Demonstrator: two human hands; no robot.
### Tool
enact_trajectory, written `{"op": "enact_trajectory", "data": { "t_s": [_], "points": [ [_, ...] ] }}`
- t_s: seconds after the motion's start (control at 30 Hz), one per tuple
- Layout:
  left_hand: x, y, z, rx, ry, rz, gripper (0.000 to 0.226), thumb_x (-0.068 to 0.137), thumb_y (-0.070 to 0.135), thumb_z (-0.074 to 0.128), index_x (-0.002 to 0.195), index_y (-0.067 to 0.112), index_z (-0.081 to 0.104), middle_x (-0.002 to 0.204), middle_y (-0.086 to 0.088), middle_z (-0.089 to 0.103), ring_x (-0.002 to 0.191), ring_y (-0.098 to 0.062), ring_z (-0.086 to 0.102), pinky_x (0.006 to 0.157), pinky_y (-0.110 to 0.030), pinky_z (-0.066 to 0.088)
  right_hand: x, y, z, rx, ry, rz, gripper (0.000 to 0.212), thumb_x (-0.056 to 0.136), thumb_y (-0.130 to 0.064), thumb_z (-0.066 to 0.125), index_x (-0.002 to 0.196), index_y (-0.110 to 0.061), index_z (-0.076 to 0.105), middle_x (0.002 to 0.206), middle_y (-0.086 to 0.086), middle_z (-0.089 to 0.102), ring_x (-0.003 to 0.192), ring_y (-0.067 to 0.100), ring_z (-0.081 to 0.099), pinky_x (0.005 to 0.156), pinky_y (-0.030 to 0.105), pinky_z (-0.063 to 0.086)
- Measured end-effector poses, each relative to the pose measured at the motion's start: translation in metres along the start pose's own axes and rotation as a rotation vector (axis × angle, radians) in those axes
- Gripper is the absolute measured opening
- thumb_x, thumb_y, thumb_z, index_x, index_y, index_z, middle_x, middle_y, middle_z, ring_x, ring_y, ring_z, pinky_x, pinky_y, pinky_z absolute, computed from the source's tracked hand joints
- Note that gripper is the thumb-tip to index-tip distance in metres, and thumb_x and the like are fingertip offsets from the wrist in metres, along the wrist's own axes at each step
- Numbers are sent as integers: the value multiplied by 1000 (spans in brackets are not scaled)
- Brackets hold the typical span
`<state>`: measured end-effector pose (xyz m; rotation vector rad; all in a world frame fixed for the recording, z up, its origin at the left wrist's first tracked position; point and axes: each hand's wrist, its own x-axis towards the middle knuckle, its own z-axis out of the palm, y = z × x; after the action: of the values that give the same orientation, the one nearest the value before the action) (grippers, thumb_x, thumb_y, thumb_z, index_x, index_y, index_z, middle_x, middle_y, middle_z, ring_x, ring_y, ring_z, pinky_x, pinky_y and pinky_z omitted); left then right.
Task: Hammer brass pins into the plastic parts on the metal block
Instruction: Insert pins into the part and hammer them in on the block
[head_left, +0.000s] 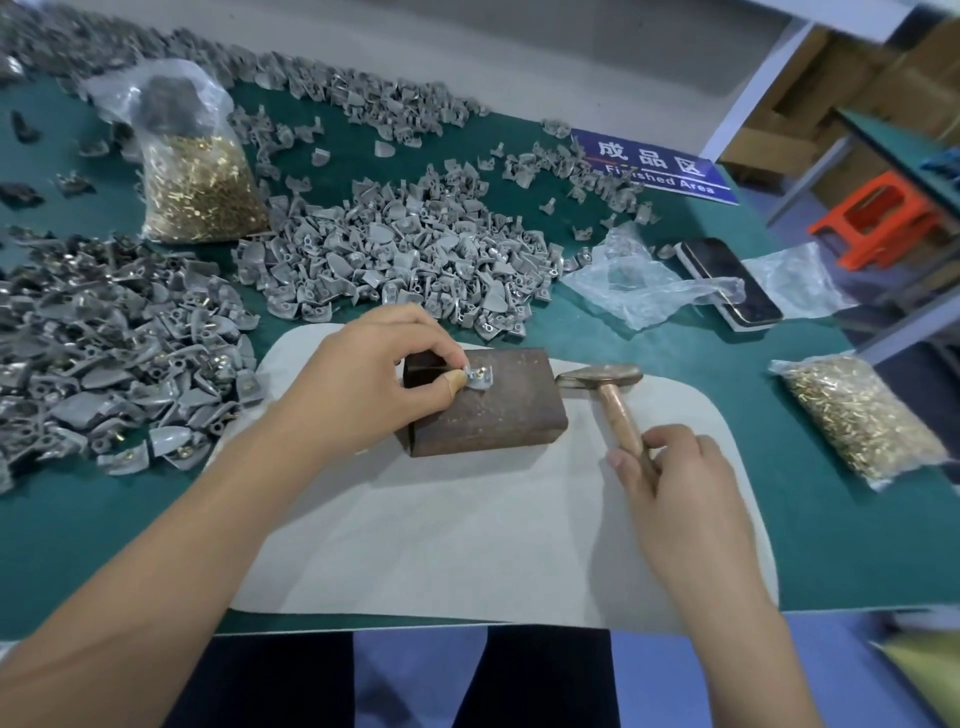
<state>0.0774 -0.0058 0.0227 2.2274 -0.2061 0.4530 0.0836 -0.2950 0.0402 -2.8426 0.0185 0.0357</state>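
A rusty metal block lies on a pale cloth mat in front of me. On its top sits a small grey plastic part with a brass pin in it. My left hand pinches that part between thumb and fingers. To the right of the block lies a hammer, its head on the mat. My right hand grips the wooden handle near its end.
Heaps of grey plastic parts cover the green table behind the block, and more with brass pins lie at the left. Bags of brass pins stand back left and right. A phone and crumpled plastic lie back right.
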Motion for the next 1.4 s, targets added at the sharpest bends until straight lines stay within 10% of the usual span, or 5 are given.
{"op": "enact_trajectory", "data": {
  "t_s": [0.33, 0.83, 1.17, 1.4],
  "points": [
    [-3, 5, 4, 85, 80, -19, 6, 83, 30, 78, 87, 33, 76, 88, 12, 57, 89, -6, 53, 72, -38, 50, 2, -25, -26, 484, -18, -271, 26, 111, -35, 34, 97, -34, 56, 70, -12, 59, 49, 9, 47, 49, 28, 36],
    [-4, 5, 1, 98, 99, -21, 8, 81, 31, 79, 87, 35, 77, 83, 12, 56, 84, -6, 54, 67, -39, 49, -31, -60, -20, 315, -58, -398, 46, 97, -63, 17, 107, -39, 54, 66, -2, 54, 59, 21, 50, 58, 50, 49],
    [-4, 6, -1, 66, 60, -34, 7, 84, 32, 77, 89, 38, 75, 86, 13, 57, 85, -6, 55, 67, -40, 50, -26, -57, -24, 357, -7, -364, 38, 98, -58, 35, 132, -46, 46, 69, -17, 60, 60, 12, 52, 53, 38, 41],
    [-4, 3, 0, 52, 32, -49, 9, 85, 41, 69, 90, 37, 74, 92, 15, 58, 92, -5, 55, 72, -35, 51, -28, -59, -32, 452, 89, -485, 15, 107, -32, 38, 109, -28, 53, 88, -15, 64, 72, 9, 58, 59, 17, 40]
  ]
}}
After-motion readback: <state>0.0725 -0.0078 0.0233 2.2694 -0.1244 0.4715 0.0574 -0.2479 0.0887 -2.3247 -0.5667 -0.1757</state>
